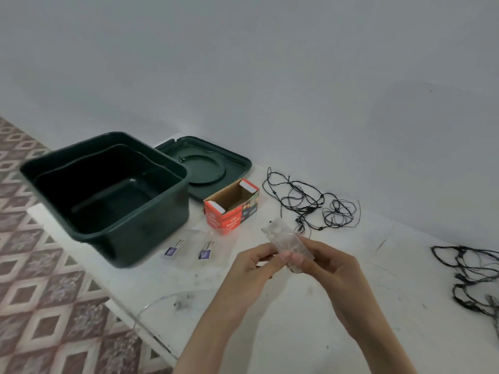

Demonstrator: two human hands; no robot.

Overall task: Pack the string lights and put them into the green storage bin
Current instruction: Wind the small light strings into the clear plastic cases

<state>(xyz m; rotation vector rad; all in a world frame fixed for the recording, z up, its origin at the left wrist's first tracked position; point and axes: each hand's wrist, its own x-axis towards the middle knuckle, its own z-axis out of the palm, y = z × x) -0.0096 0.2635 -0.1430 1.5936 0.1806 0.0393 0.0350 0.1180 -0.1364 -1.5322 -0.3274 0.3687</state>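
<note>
Two bare hands meet over the front part of the white table (291, 333). Between them I see a transparent plastic packet (286, 245) with small pale bulbs inside. It is blurred, so I cannot tell more about its content. The left hand (249, 271) pinches the near end of the packet with thumb and curled fingers. The right hand (333, 268) grips it from the other side, with the thumb on top. The packet is above the table surface and points away from me.

The dark green plastic storage bin (156, 220) stands open on the left end of the table. Its dark green lid (216, 163) lies flat behind it, near the wall. Just beside the bin stands an orange-red cardboard box (232, 209), open at the top. To the right of this box, a loose tangle of black string lights (310, 201) lies on the table behind the hands. A second bundle of black string lights (469, 276) lies at the right edge of my view. In front of the bin and the box lie two small clear bags with purple labels (172, 249) (206, 251).
</note>
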